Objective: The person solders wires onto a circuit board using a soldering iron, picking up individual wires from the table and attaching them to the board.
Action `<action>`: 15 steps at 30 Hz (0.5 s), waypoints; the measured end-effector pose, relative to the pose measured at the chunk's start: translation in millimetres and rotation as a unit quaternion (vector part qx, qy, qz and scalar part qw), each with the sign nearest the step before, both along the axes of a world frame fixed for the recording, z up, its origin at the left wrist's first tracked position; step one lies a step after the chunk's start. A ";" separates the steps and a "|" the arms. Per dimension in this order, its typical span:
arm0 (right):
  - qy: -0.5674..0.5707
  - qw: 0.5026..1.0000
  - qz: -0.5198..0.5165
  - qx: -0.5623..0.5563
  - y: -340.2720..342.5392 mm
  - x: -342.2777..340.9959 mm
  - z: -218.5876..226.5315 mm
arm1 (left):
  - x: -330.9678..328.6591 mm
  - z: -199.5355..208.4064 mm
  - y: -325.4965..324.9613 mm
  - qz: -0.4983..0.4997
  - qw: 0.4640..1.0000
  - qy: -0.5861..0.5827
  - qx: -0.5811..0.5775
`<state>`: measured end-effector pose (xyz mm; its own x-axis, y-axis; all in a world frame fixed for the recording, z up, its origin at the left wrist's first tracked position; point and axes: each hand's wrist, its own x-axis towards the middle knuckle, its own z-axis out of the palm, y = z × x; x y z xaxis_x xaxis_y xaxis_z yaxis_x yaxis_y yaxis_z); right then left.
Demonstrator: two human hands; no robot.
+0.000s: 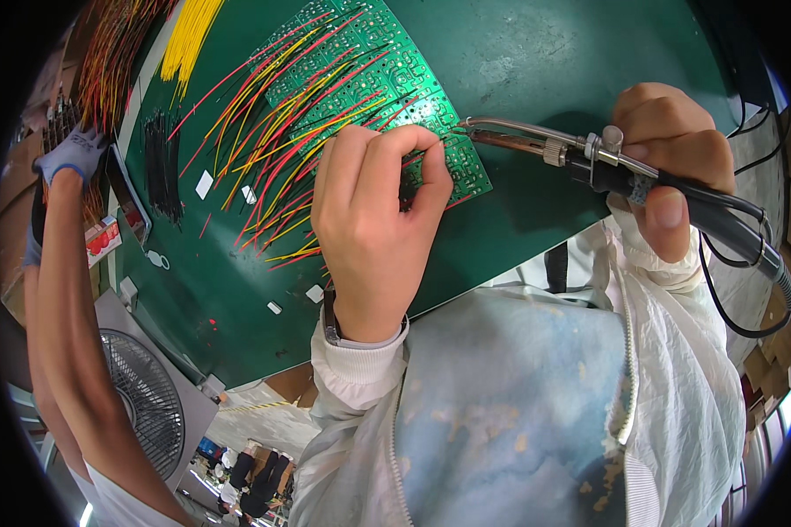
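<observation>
A green circuit board [417, 83] lies on the green table, with many red, yellow and black wires [272, 97] running from it to the left. Over the board's near part, my left hand [373, 206] is closed in a pinch, thumb and forefinger holding a thin wire whose length is mostly hidden by the fingers. My right hand [681, 145] is wrapped around a soldering iron [554, 151] with a metal feed tube clamped along it. The iron's tip points left and meets the board's edge area right beside my left fingertips.
Bundles of yellow wires [189, 44] and black wires [161, 167] lie at the left. A phone [130, 198] and small white pieces [204, 184] rest nearby. Another person's gloved hand [72, 154] works at far left above a fan [145, 404]. The iron's cable [756, 241] loops at right.
</observation>
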<state>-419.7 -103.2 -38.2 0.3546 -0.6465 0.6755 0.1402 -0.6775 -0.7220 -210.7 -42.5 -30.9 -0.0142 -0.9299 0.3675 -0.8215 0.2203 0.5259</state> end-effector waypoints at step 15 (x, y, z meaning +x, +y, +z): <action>-0.063 0.998 -0.023 -0.007 -3.9 -1.7 -6.7 | 1.6 -2.2 3.5 -0.003 1.000 -0.009 0.000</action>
<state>-421.4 -107.1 -45.0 0.2357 -0.6510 0.7215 0.1975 -0.6949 -0.6915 -209.1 -39.0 -33.1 -0.0273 -0.9295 0.3677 -0.8296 0.2262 0.5104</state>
